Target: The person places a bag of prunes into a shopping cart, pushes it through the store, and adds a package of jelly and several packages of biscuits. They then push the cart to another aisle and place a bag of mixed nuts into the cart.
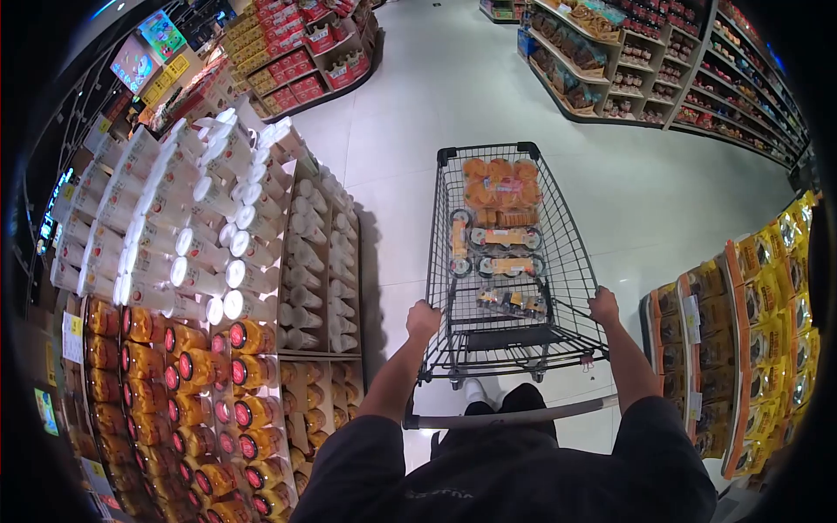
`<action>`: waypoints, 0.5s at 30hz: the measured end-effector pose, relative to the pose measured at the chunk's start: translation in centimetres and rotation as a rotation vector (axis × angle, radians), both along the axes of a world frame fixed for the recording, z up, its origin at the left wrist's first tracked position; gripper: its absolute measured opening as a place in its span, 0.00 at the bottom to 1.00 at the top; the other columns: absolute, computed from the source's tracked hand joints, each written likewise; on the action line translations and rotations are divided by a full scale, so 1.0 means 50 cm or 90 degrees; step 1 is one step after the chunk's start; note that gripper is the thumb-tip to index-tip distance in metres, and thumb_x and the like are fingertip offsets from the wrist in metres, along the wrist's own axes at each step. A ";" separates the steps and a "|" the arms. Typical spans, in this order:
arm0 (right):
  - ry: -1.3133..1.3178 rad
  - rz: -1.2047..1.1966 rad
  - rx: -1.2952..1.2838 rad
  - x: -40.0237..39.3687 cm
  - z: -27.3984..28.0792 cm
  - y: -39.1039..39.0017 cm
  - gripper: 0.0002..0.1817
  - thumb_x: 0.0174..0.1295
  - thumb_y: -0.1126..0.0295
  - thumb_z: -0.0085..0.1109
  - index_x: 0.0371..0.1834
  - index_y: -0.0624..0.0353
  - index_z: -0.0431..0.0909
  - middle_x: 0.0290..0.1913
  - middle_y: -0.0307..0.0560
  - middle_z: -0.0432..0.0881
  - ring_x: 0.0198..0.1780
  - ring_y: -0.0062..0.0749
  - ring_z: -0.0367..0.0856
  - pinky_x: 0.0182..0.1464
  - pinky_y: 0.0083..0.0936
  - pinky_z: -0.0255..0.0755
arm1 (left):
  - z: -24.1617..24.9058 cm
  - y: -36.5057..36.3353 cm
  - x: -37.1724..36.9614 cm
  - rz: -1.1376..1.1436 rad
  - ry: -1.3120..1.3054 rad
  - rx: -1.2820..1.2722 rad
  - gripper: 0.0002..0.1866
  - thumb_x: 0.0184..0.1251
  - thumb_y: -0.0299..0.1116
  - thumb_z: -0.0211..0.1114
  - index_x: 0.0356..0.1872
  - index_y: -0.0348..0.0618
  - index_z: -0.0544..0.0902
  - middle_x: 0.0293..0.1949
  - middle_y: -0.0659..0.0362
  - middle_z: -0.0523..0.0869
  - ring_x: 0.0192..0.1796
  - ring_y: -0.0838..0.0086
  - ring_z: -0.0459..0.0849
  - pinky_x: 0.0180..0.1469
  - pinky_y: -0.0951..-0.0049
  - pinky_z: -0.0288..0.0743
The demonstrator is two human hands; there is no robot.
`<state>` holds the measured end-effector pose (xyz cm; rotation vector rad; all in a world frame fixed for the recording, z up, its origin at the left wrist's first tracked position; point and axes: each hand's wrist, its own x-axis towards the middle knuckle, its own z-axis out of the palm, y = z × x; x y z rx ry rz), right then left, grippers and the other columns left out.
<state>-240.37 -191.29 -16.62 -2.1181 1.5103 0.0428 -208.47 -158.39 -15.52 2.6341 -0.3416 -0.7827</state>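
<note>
A black wire shopping cart (571,248) stands in front of me. My left hand (425,320) is closed around the left side of its basket rim. On the opposite side, my right hand (602,306) is closed on the right rim. The grey push bar (514,415) crosses close to my body, with neither hand on it. Inside the basket, a clear pack of round orange-brown baked goods (501,185) lies at the far end. Nearer are several packages with orange labels and round ends (506,237), and a clear pack with dark and yellow contents (510,302).
At my left rises a tall display of white cups (209,205) above orange jars with red lids (196,370). Yellow bags (776,322) fill a shelf close on the right. Farther off stand a red-box display (296,74) and curved shelves (602,65). Pale floor (418,96) runs ahead.
</note>
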 end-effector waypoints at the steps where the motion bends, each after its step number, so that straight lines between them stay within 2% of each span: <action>1: -0.021 0.033 -0.047 0.017 -0.008 -0.021 0.13 0.50 0.70 0.59 0.37 0.67 0.76 0.36 0.63 0.82 0.41 0.56 0.82 0.45 0.43 0.77 | -0.001 -0.017 0.018 0.004 0.002 -0.001 0.18 0.57 0.39 0.60 0.44 0.38 0.82 0.45 0.44 0.85 0.49 0.51 0.84 0.52 0.57 0.78; 2: -0.041 0.066 -0.094 0.034 -0.015 -0.040 0.12 0.49 0.71 0.59 0.33 0.69 0.75 0.31 0.63 0.82 0.36 0.55 0.84 0.40 0.42 0.79 | 0.000 -0.034 0.037 0.004 0.003 0.005 0.18 0.57 0.39 0.60 0.44 0.38 0.82 0.45 0.44 0.85 0.49 0.51 0.84 0.52 0.57 0.78; 3: 0.001 0.030 -0.011 0.058 -0.014 -0.069 0.15 0.51 0.68 0.60 0.40 0.65 0.78 0.41 0.62 0.83 0.47 0.56 0.81 0.49 0.44 0.76 | 0.000 -0.052 0.054 0.007 0.006 0.001 0.18 0.57 0.39 0.60 0.44 0.38 0.82 0.45 0.44 0.85 0.49 0.52 0.84 0.52 0.57 0.77; 11: 0.007 0.072 -0.047 0.243 0.010 -0.233 0.13 0.53 0.68 0.56 0.41 0.61 0.77 0.43 0.58 0.82 0.47 0.54 0.81 0.48 0.44 0.75 | -0.018 -0.186 0.204 0.038 0.027 -0.033 0.18 0.54 0.37 0.59 0.42 0.36 0.83 0.43 0.41 0.85 0.48 0.48 0.83 0.51 0.55 0.77; 12: -0.006 0.074 -0.099 0.267 0.002 -0.253 0.14 0.50 0.68 0.57 0.38 0.63 0.77 0.39 0.59 0.83 0.44 0.53 0.82 0.46 0.43 0.76 | -0.024 -0.202 0.228 0.046 0.054 -0.038 0.17 0.54 0.36 0.58 0.41 0.35 0.83 0.42 0.40 0.85 0.48 0.47 0.83 0.52 0.55 0.77; 15: -0.030 0.060 -0.084 0.339 0.007 -0.324 0.13 0.50 0.69 0.57 0.38 0.63 0.77 0.39 0.58 0.82 0.45 0.54 0.81 0.47 0.45 0.76 | -0.027 -0.255 0.280 0.031 -0.032 -0.050 0.16 0.54 0.35 0.58 0.38 0.33 0.83 0.40 0.39 0.85 0.47 0.46 0.83 0.52 0.54 0.77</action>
